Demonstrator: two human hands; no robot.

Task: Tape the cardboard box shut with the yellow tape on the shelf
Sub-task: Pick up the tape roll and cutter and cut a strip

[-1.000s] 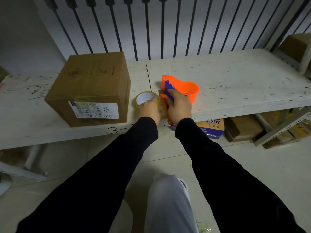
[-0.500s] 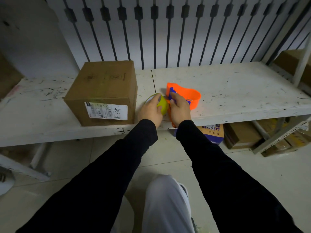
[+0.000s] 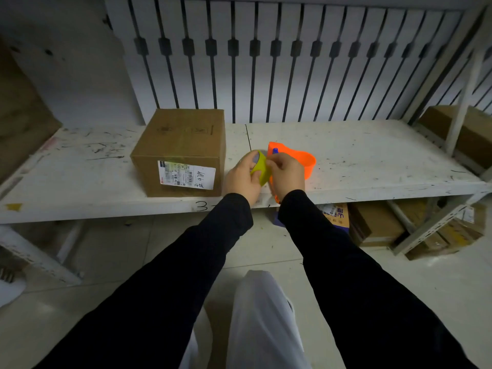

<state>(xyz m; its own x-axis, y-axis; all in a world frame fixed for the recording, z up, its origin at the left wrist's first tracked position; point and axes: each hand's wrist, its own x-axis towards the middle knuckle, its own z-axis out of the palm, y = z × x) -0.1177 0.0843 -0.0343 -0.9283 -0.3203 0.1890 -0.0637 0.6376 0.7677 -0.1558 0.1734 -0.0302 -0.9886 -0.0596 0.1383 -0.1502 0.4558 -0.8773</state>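
The white shelf (image 3: 372, 155) is scratched and has a dark seam down its middle; a brown cardboard box (image 3: 183, 145) with a white label sits on its left part; an orange tape holder (image 3: 300, 161) lies just right of the seam, near the front edge.

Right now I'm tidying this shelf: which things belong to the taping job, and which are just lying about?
Job:
cardboard box
yellow tape roll, held by left hand and right hand
orange tape dispenser

Lying about:
boxes under the shelf
box at far right
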